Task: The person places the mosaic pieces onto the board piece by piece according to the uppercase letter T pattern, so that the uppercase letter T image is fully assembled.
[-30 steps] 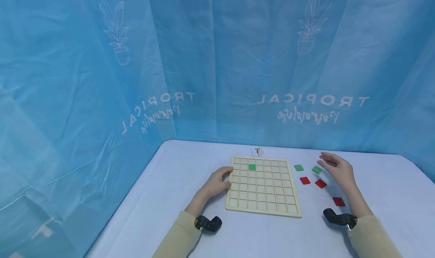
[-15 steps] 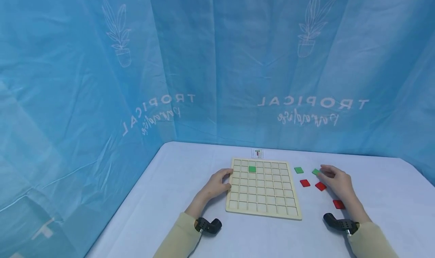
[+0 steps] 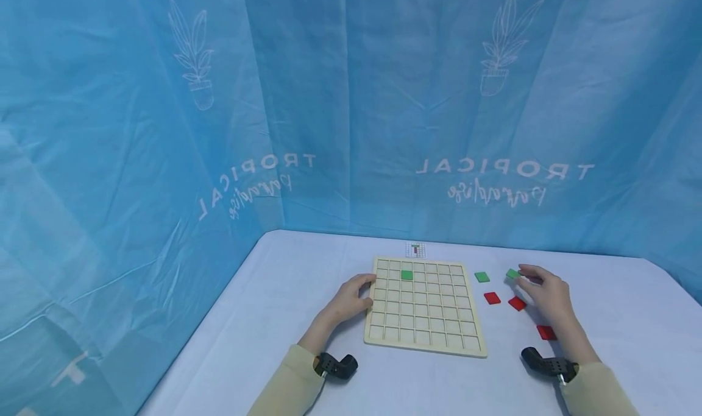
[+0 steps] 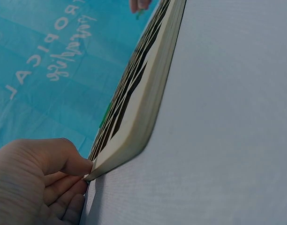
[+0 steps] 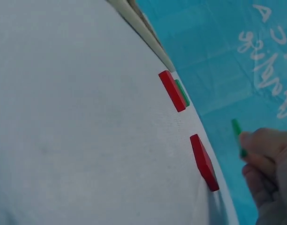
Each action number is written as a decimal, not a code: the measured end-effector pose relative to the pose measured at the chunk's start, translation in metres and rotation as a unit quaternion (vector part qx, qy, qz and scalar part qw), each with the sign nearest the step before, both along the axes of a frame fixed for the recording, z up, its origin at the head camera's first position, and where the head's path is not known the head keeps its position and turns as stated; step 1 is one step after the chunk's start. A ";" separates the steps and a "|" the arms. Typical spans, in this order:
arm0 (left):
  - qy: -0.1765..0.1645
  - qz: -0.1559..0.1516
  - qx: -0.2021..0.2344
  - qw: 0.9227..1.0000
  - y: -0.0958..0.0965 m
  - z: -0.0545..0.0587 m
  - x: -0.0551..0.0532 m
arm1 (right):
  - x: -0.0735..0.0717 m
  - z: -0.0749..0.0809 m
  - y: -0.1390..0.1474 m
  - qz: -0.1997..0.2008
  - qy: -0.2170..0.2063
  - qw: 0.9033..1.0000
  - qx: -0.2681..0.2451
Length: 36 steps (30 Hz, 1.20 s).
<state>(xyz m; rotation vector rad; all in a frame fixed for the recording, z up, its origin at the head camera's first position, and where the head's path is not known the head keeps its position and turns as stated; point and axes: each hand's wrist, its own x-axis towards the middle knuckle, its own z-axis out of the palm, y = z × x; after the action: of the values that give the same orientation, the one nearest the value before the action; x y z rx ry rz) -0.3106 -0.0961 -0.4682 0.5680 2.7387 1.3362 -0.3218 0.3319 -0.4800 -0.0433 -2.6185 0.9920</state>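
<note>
Pinching a green tile [image 3: 512,274] between thumb and fingers, a person's right hand [image 3: 548,291] holds it just above the white table [image 3: 439,385], between two and three o'clock from a gridded board [image 3: 422,318]. At nine o'clock, the left hand [image 3: 347,297] touches the board's edge, thumb and forefinger apart. A green square [image 3: 407,274] sits in a cell toward eleven; a loose green tile [image 3: 482,277] lies at two, three red tiles [image 3: 492,298] between three and four, a printed card [image 3: 415,250] at twelve.
</note>
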 end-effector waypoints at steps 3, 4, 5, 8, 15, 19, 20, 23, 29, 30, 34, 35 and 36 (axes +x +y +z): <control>0.001 0.000 -0.001 1.000 0.000 0.000 0.000 | -0.015 -0.004 0.008 -0.003 0.024 1.000 -0.007; 0.002 0.000 -0.002 1.000 0.000 -0.001 0.000 | -0.021 -0.008 0.011 -0.004 0.034 0.999 -0.003; 0.003 0.000 -0.003 1.000 0.000 -0.001 0.000 | -0.029 -0.012 0.015 -0.003 0.046 0.999 0.002; 0.004 0.001 -0.003 1.000 0.000 -0.001 -0.001 | -0.050 -0.022 0.020 -0.002 0.070 0.997 0.016; 0.005 0.001 -0.005 1.000 -0.001 -0.002 -0.001 | -0.070 -0.018 -0.001 0.059 0.078 0.995 -0.037; 0.003 -0.001 -0.003 1.000 -0.001 -0.002 -0.001 | -0.071 -0.010 -0.029 0.086 0.088 0.992 -0.029; 0.003 -0.002 -0.002 1.000 -0.001 -0.002 -0.001 | -0.065 -0.003 -0.039 0.094 0.085 0.991 -0.036; 0.005 -0.005 0.001 1.000 -0.001 -0.003 -0.002 | -0.043 0.025 -0.070 0.141 0.066 0.986 -0.066; 0.011 -0.005 0.002 1.000 -0.001 -0.004 -0.003 | -0.021 0.052 -0.117 0.176 0.053 0.977 -0.103; 0.012 -0.003 0.000 1.000 -0.001 -0.005 -0.003 | -0.022 0.051 -0.122 0.174 0.054 0.978 -0.101; 0.012 -0.001 -0.001 1.000 -0.001 -0.005 -0.004 | -0.027 0.047 -0.137 0.194 0.048 0.973 -0.113; 0.012 -0.002 0.000 1.000 -0.001 -0.005 -0.004 | -0.028 0.047 -0.140 0.199 0.048 0.972 -0.118; 0.012 -0.003 -0.001 1.000 -0.001 -0.005 -0.003 | -0.029 0.047 -0.143 0.201 0.043 0.971 -0.125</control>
<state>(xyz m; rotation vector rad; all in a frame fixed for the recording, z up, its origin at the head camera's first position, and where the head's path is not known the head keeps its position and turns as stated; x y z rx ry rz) -0.3137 -0.0975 -0.4732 0.5963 2.7543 1.3339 -0.3507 0.1885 -0.4327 0.4767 -2.4554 1.4186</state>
